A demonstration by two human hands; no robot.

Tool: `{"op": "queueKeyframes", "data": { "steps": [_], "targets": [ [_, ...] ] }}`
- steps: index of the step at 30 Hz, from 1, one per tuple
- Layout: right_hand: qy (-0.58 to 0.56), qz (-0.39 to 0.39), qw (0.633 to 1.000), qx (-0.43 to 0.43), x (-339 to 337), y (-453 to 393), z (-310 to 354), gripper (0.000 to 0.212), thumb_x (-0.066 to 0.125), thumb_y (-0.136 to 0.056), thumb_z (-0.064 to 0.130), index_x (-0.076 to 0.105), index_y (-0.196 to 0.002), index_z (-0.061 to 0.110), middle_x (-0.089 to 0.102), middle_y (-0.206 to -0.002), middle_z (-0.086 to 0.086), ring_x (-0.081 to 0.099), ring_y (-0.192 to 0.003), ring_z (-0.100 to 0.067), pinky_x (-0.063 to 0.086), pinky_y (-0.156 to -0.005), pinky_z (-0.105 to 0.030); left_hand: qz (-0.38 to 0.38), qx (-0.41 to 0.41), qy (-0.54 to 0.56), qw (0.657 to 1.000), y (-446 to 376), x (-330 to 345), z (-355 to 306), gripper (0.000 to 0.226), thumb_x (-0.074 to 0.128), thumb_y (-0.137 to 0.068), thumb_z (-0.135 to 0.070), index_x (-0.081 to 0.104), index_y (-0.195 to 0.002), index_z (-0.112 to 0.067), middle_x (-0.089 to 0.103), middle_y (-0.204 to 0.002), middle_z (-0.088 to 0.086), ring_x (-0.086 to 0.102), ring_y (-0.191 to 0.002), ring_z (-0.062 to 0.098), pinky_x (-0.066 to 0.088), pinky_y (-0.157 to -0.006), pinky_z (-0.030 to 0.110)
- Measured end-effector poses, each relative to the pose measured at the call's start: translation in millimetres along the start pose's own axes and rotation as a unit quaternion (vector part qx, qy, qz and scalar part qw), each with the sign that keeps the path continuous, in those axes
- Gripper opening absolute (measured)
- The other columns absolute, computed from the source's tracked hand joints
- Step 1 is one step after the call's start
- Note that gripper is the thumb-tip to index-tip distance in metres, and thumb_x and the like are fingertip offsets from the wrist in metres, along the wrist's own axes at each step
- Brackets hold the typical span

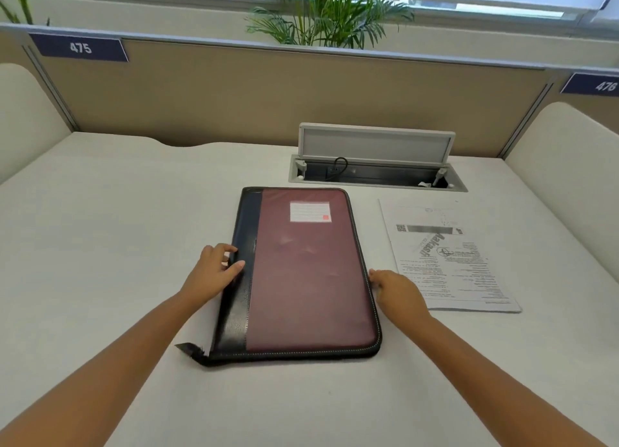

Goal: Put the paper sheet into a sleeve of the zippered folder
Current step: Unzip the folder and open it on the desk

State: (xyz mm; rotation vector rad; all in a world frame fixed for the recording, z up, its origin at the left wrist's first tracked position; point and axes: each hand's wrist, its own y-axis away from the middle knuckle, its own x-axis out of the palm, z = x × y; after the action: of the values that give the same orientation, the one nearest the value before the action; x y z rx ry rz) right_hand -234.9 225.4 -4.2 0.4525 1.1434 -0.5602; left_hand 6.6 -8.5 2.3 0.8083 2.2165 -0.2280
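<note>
Bracing the closed zippered folder (301, 272) mid-table, you gripped its spine with your left hand (214, 272) and touched its right edge with your right hand (398, 292), fingers hidden, paper sheet (469, 255) alongside, unfiled.

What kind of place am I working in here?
Probably a shared office or study hall: a numbered seat placard "475" on the beige desk partition, a pop-up power socket box in the white desk, and a potted palm by the window.
</note>
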Motion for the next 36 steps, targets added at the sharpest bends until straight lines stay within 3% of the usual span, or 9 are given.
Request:
{"op": "queueKeyframes", "data": {
  "steps": [3, 8, 12, 17, 24, 32, 36],
  "targets": [
    [0.038, -0.001, 0.999, -0.001, -14.1, -8.3, 8.0, 0.032, 0.040, -0.089, 0.008, 0.069, -0.102, 0.010, 0.068, -0.107, -0.010, 0.063, -0.093, -0.028, 0.049, -0.077, -0.032, -0.004, -0.017, -0.015, 1.000, -10.8, -1.9, 1.4, 0.044, 0.053, -0.090, -0.031, 0.044, -0.125, -0.006, 0.048, -0.115, 0.019, 0.054, -0.093, 0.024, 0.044, -0.088, 0.039],
    [0.035, -0.102, 0.994, -0.010, -23.1, -31.6, 25.8, 0.024, 0.043, -0.091, 0.010, 0.065, -0.095, 0.004, 0.050, -0.105, -0.014, 0.053, -0.090, -0.029, 0.042, -0.064, -0.031, -0.015, -0.046, -0.023, 0.999, -27.0, 1.5, 2.3, 0.054, 0.055, -0.089, -0.034, 0.043, -0.128, 0.001, 0.054, -0.117, 0.022, 0.055, -0.104, 0.034, 0.045, -0.093, 0.047],
    [0.038, -0.087, 0.995, -0.044, -17.3, -60.3, 40.2, 0.024, 0.043, -0.092, 0.013, 0.062, -0.101, 0.002, 0.050, -0.108, -0.016, 0.051, -0.097, -0.031, 0.047, -0.074, -0.037, -0.029, -0.060, -0.022, 0.998, -44.8, 4.0, -1.0, 0.059, 0.053, -0.088, -0.040, 0.043, -0.129, 0.001, 0.058, -0.117, 0.021, 0.054, -0.108, 0.036, 0.043, -0.092, 0.045],
    [0.078, -0.054, 0.991, -0.091, -4.9, -89.0, 59.3, 0.024, 0.043, -0.092, 0.016, 0.059, -0.102, 0.003, 0.050, -0.108, -0.017, 0.051, -0.094, -0.032, 0.044, -0.075, -0.037, -0.044, -0.140, -0.051, 0.988, -68.5, 11.1, -12.2, 0.069, 0.040, -0.087, -0.059, 0.038, -0.134, -0.009, 0.049, -0.132, 0.017, 0.038, -0.125, 0.039, 0.032, -0.100, 0.049],
    [0.069, -0.032, 0.987, -0.139, 4.3, -129.8, 95.9, 0.023, 0.048, -0.090, 0.018, 0.059, -0.106, 0.006, 0.051, -0.111, -0.017, 0.049, -0.103, -0.034, 0.046, -0.082, -0.043, -0.101, -0.103, -0.082, 0.986, -79.6, 18.2, -5.2, 0.061, 0.041, -0.086, -0.061, 0.048, -0.118, -0.011, 0.058, -0.117, 0.011, 0.049, -0.112, 0.034, 0.033, -0.092, 0.044],
    [0.068, -0.018, 0.985, -0.155, 11.5, -191.2, 121.8, 0.037, 0.053, -0.090, 0.025, 0.052, -0.124, 0.010, 0.047, -0.128, -0.013, 0.042, -0.118, -0.032, 0.036, -0.095, -0.042, -0.147, -0.101, -0.086, 0.980, -98.5, 19.2, 5.6, 0.051, 0.037, -0.085, -0.065, 0.049, -0.085, -0.015, 0.056, -0.080, -0.001, 0.057, -0.088, 0.029, 0.030, -0.084, 0.038],
    [0.039, -0.012, 0.987, -0.158, 13.8, -220.0, 132.7, 0.040, 0.049, -0.093, 0.025, 0.048, -0.129, 0.009, 0.048, -0.133, -0.014, 0.045, -0.121, -0.032, 0.032, -0.103, -0.039, -0.167, -0.097, -0.065, 0.979, -119.5, 19.6, 4.8, 0.053, 0.040, -0.084, -0.065, 0.054, -0.097, -0.015, 0.063, -0.090, 0.003, 0.057, -0.097, 0.028, 0.030, -0.088, 0.039]
  ]
}}
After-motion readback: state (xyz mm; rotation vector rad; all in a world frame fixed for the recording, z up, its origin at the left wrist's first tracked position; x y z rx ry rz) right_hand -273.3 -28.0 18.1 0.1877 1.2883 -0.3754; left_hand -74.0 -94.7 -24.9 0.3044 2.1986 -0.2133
